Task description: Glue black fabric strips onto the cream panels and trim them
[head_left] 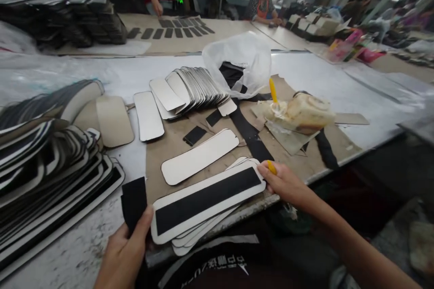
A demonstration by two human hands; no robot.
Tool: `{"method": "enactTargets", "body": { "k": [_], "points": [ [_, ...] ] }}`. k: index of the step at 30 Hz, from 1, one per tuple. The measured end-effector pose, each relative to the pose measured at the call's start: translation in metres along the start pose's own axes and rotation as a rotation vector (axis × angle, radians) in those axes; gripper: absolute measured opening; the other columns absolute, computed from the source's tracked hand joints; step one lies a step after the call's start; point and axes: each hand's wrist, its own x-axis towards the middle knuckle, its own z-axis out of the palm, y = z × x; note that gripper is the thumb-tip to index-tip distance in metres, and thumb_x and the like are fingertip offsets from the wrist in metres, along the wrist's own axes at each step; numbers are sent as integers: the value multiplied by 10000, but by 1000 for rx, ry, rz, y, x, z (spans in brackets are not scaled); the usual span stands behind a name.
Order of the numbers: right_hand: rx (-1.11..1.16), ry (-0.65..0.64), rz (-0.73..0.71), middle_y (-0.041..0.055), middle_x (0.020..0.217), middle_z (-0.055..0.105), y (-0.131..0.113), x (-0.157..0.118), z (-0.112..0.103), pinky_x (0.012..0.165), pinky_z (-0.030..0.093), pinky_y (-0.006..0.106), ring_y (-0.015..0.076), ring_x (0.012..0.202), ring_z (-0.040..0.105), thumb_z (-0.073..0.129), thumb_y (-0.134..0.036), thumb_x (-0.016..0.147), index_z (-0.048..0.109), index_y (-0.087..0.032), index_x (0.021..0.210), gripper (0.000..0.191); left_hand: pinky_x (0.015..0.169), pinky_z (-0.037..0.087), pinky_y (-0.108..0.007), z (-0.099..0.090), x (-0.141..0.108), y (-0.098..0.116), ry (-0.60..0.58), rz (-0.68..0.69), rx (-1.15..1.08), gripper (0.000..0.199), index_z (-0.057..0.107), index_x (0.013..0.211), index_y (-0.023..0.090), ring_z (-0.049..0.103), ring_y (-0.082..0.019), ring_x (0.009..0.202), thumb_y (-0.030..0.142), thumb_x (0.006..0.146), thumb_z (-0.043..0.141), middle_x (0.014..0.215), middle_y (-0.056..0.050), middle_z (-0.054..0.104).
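Note:
My left hand (127, 244) is closed on black fabric strips (133, 198), its thumb at the left end of a long white rounded panel. A black strip (206, 201) lies lengthwise on that white panel (212, 186). My right hand (280, 180) pinches the panel's right end and also holds a yellow stick-like tool (271, 167), mostly hidden by the fingers. Beneath sit several more white panels (203, 237), fanned out at the table edge. Another plain white panel (200, 156) lies just beyond, with small black pieces (195, 136) behind it.
Stacked black-and-white panels (50, 180) fill the left side. A row of white panels (193, 88) leans behind, near a plastic bag (237, 63) holding black pieces. At right, a glue-smeared container (308, 113) stands near a yellow stick (273, 90). Co-workers (266, 4) are across the table.

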Motion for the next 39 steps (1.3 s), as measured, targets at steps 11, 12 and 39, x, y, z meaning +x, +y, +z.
{"method": "enactTargets", "body": {
  "k": [11,12,39],
  "points": [
    [-299,40,20,-34,395,434,10,7,-3,403,334,259,131,363,421,412,-606,807,512,-236,641,418,424,361,-183,3,-5,10,-72,-93,-306,304,542,668,156,433,-94,464,432,754,634,558,29,510],
    [-329,45,21,-31,399,435,9,6,-6,409,331,264,131,365,426,416,-584,816,521,-241,649,396,434,365,-186,2,-5,10,-96,-83,-297,317,543,672,156,436,-96,463,450,766,615,549,28,506],
    [-290,-2,-114,-49,577,370,5,15,6,526,280,245,118,537,351,440,-401,857,386,-207,643,294,748,528,-234,3,2,-2,-67,-196,-48,446,582,829,243,632,-194,683,522,547,786,683,36,670]
  ]
}}
